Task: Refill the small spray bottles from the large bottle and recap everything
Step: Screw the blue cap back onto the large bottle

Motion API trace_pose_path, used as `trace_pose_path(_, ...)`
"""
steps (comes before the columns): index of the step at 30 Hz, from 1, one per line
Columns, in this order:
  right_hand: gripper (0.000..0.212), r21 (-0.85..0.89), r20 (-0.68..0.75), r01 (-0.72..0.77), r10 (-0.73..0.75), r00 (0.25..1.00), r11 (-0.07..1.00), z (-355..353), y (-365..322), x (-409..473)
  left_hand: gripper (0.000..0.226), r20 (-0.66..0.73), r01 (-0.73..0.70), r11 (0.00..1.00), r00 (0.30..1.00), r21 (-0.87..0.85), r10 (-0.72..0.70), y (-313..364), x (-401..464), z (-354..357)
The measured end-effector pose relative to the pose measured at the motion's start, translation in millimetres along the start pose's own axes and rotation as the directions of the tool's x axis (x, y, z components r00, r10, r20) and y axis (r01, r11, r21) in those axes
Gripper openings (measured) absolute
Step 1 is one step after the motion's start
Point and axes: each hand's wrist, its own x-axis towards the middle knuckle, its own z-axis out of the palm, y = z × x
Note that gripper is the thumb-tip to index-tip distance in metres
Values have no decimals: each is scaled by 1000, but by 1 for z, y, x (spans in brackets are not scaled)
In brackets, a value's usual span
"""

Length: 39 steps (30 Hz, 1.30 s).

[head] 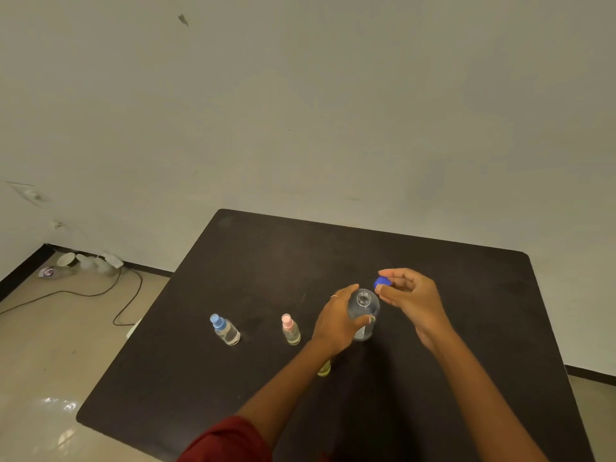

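Observation:
A large clear bottle (364, 310) stands upright on the dark table (266, 268), its mouth uncovered. My left hand (336, 321) wraps around its body. My right hand (411, 296) pinches the bottle's blue cap (381, 281) just above and right of the mouth. To the left stand two small clear spray bottles, one with a blue top (224, 329) and one with a pink top (290, 329), both capped. A third small bottle with a yellowish base (324, 369) is mostly hidden under my left forearm.
The table's left edge drops to a tiled floor with a black cable (126, 295) and some containers (83, 263) by the wall. A pale wall rises behind the table.

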Motion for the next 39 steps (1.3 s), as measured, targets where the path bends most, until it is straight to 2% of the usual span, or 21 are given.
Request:
trace_pose_path(6,28,-86,27,125,-123,992,988,11,2,5,68,-45,-22,999,999,-38,20,-3,2,1)
trace_pose_path(9,34,-146,81,126,-115,990,981,16,5,9,69,-52,-21,998,998,-57,18,-5,2,1)
trace_pose_path(13,25,-197,59,134,-125,990,971,21,13,10,63,-74,-51,997,996,-61,47,-3,3,-1)
trace_pose_path(19,21,-276,61,144,-132,989,950,20,18,7,76,27,-16,999,999,-45,18,-2,5,1)
trace_pose_path(23,25,-331,70,160,-145,987,930,16,17,5,63,-1,-43,999,999,-28,43,1,8,0)
trace_pose_path(27,33,-378,122,215,-182,976,900,7,-1,3,57,-87,-129,990,988,-49,124,14,5,-6)
trace_pose_path(30,32,-472,223,312,-230,947,824,-3,-29,-2,56,-135,-205,978,971,-45,197,29,4,-16)
trace_pose_path(33,30,-589,322,375,-218,921,716,-10,-61,-10,59,-154,-260,965,955,-27,253,41,-1,-29)
trace_pose_path(39,28,-712,379,413,-185,907,567,-12,-101,-25,59,-159,-328,945,932,21,327,64,-16,-52)
